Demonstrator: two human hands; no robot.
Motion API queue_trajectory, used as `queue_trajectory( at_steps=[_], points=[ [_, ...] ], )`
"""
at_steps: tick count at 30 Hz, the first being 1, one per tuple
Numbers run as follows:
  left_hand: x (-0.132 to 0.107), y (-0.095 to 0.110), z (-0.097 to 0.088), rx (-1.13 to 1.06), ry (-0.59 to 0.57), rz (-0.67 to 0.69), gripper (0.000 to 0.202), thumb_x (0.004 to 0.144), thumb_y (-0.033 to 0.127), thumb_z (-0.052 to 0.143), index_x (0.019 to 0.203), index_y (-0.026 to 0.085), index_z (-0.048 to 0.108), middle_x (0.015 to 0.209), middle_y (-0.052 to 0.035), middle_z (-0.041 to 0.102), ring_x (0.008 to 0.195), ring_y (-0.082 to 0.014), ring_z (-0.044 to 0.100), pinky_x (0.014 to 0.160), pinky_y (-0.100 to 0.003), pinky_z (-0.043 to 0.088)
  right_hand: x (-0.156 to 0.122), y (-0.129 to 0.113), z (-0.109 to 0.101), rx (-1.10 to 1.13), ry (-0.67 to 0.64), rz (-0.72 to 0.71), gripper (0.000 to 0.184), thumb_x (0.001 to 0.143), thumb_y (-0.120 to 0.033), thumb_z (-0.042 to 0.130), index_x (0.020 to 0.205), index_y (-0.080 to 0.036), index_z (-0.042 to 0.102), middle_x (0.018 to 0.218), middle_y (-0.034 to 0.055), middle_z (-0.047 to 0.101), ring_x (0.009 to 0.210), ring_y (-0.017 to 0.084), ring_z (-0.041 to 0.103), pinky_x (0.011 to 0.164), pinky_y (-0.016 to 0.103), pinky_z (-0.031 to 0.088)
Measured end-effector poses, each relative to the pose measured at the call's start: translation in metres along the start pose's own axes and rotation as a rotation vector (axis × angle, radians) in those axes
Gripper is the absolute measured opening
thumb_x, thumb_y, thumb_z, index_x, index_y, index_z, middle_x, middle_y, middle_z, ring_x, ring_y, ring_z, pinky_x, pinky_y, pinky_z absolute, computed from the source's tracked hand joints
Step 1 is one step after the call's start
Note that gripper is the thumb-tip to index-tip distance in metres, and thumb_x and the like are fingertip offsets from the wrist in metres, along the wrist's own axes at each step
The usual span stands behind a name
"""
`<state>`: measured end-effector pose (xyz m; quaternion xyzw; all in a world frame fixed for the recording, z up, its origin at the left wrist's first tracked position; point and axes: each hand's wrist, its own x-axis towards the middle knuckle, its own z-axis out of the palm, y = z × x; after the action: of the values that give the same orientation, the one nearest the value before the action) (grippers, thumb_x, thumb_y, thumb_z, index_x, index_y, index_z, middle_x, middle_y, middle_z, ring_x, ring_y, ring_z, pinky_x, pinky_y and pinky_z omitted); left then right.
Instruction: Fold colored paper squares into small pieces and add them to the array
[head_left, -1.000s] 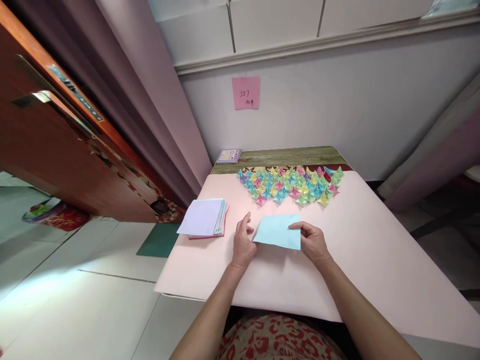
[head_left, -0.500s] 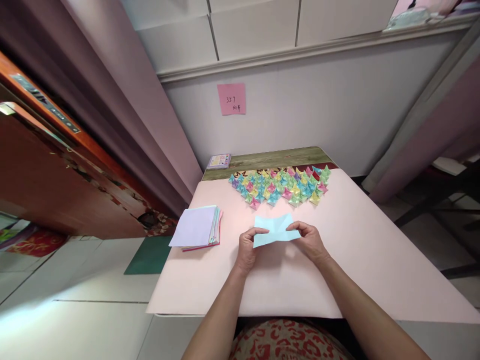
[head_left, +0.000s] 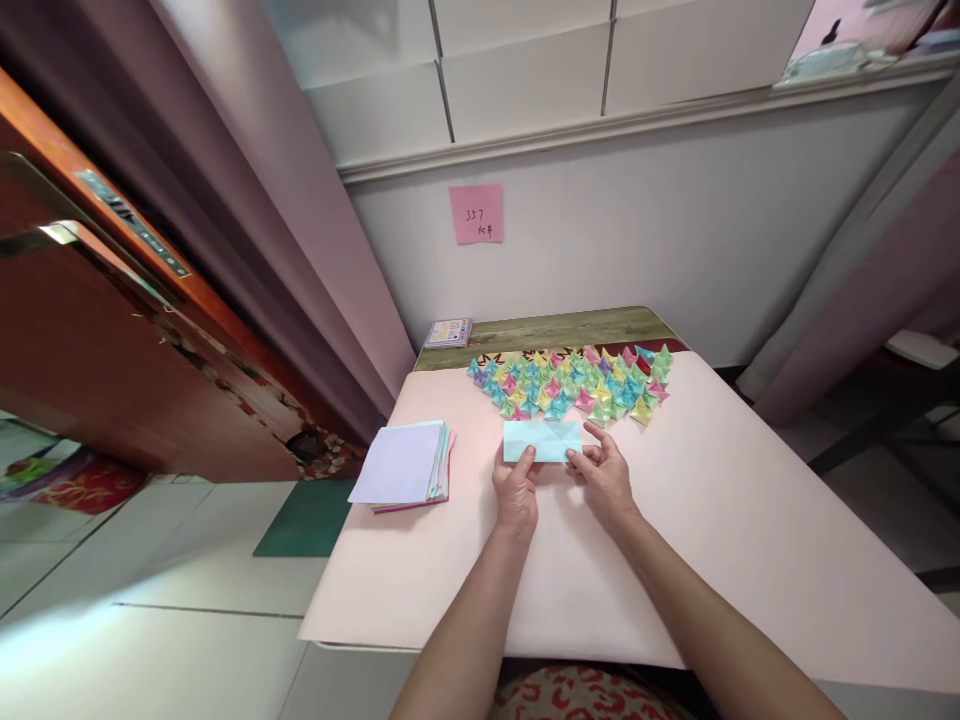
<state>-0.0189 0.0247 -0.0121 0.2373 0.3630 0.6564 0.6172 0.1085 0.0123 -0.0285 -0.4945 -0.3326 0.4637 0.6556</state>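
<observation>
Pale wall (head_left: 637,215) behind a pink-covered desk (head_left: 720,530), with paper folding partway along.
Toward the far edge, a cluster of folded papers (head_left: 555,386) looks finished; by the left edge, a stack of flat sheets (head_left: 399,465) appears unfolded. At the desk's middle, in front of the cluster, the left hand (head_left: 516,487) and right hand (head_left: 606,482) both pinch the near edge of the light-blue paper (head_left: 541,437), seemingly doubled into a strip, its shaping judged early and mostly left to do.

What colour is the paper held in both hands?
Light blue paper; it shows best in the head view.
</observation>
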Motion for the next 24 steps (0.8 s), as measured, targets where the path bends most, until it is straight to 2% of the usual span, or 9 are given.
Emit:
queue_trajectory(
  at_steps=[2,5,8,10,14,17,21,24],
  points=[
    [-0.002,-0.005,0.005,-0.002,-0.067,-0.038,0.055,0.065,0.030,0.083,0.115,0.014,0.066,0.100,-0.0117,0.073,0.094,-0.0254,0.070,0.081,-0.036,0.056,-0.003,0.003,0.005,-0.022,-0.009,-0.023,0.078,0.069,-0.043,0.079,0.135,-0.021,0.044,0.070,-0.0050,0.062,0.058,0.014,0.061,0.061,0.029,0.053],
    [-0.005,-0.009,0.003,0.078,-0.062,-0.044,0.043,0.062,0.034,0.084,0.095,0.010,0.071,0.088,-0.0111,0.074,0.085,-0.0258,0.071,0.078,-0.037,0.057,-0.012,0.001,0.006,-0.079,-0.095,-0.063,0.072,0.076,-0.041,0.074,0.138,-0.021,0.043,0.069,-0.0047,0.059,0.060,0.014,0.060,0.060,0.028,0.052],
    [-0.005,-0.009,-0.003,0.102,-0.036,-0.045,0.037,0.062,0.036,0.084,0.085,0.011,0.069,0.080,-0.0078,0.073,0.077,-0.0230,0.071,0.069,-0.033,0.057,-0.017,-0.006,-0.003,-0.138,-0.195,-0.147,0.061,0.085,-0.038,0.063,0.141,-0.022,0.043,0.067,-0.0051,0.054,0.061,0.014,0.057,0.061,0.027,0.051],
    [-0.004,-0.008,-0.005,0.094,-0.037,-0.063,0.035,0.063,0.035,0.084,0.082,0.012,0.067,0.076,-0.0052,0.072,0.069,-0.0193,0.069,0.061,-0.028,0.054,-0.016,-0.009,-0.012,-0.200,-0.257,-0.213,0.052,0.090,-0.033,0.056,0.140,-0.024,0.047,0.071,-0.0032,0.057,0.064,0.014,0.058,0.066,0.028,0.052],
    [-0.003,-0.007,-0.005,0.178,-0.032,-0.089,0.034,0.062,0.037,0.084,0.074,0.013,0.062,0.060,0.0013,0.064,0.042,-0.0096,0.054,0.040,-0.021,0.040,-0.006,-0.009,-0.029,-0.334,-0.314,-0.294,0.040,0.086,-0.025,0.057,0.125,-0.026,0.064,0.097,0.0035,0.068,0.082,0.018,0.065,0.078,0.032,0.055],
    [-0.002,-0.008,-0.005,0.221,-0.036,-0.078,0.035,0.063,0.039,0.083,0.073,0.013,0.061,0.058,0.0025,0.062,0.036,-0.0075,0.048,0.036,-0.021,0.036,-0.002,-0.008,-0.032,-0.357,-0.357,-0.320,0.038,0.083,-0.023,0.061,0.120,-0.027,0.068,0.113,0.0062,0.067,0.097,0.022,0.066,0.081,0.034,0.056],
    [-0.003,-0.007,-0.005,0.218,-0.072,-0.078,0.034,0.065,0.039,0.082,0.075,0.013,0.063,0.058,0.0022,0.062,0.039,-0.0079,0.049,0.037,-0.021,0.039,-0.002,-0.010,-0.031,-0.433,-0.367,-0.365,0.021,0.081,-0.023,0.064,0.098,-0.026,0.076,0.089,0.0053,0.068,0.079,0.019,0.064,0.068,0.029,0.055],
    [-0.005,-0.006,-0.005,0.237,-0.132,-0.086,0.033,0.069,0.040,0.079,0.070,0.012,0.063,0.055,0.0006,0.062,0.040,-0.0096,0.052,0.037,-0.021,0.040,0.000,-0.010,-0.030,-0.414,-0.316,-0.310,0.010,0.077,-0.027,0.071,0.086,-0.023,0.075,0.089,0.0066,0.068,0.072,0.018,0.063,0.063,0.029,0.054]
  ],
)
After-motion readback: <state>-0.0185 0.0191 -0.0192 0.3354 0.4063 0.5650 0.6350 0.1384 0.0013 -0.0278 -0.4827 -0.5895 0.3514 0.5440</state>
